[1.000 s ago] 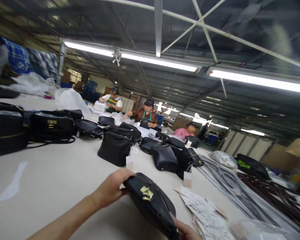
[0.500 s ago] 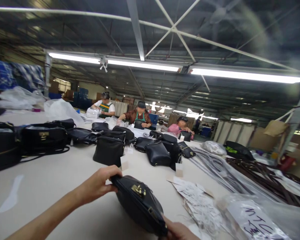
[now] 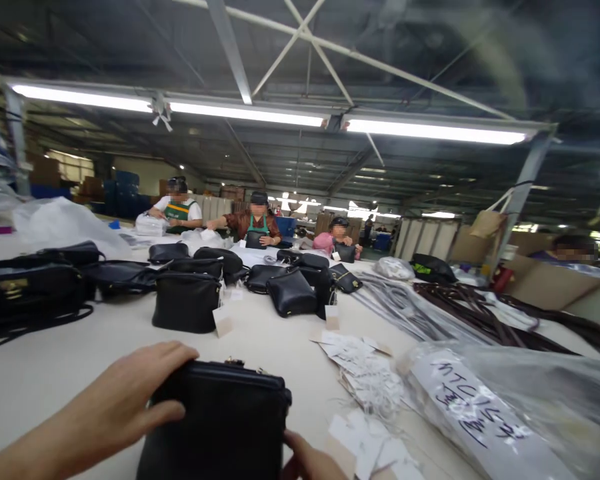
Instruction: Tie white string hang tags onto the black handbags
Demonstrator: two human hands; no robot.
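The left hand (image 3: 125, 400) is clasped over the black bag (image 3: 220, 427), the right hand (image 3: 305, 460) gripping its lower corner; both sides are best held evenly on the table (image 3: 55, 360).

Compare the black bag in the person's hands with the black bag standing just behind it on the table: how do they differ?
The held bag is gripped by the left hand and right hand; the standing bag sits untouched. The standing bag shows a paper tag; the held bag shows none. Both are black.

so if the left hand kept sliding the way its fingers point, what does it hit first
The left hand points right along the top edge of the black bag it grips. Past the bag's corner, the first thing is probably the loose paper tags on the table, though depth is unclear.
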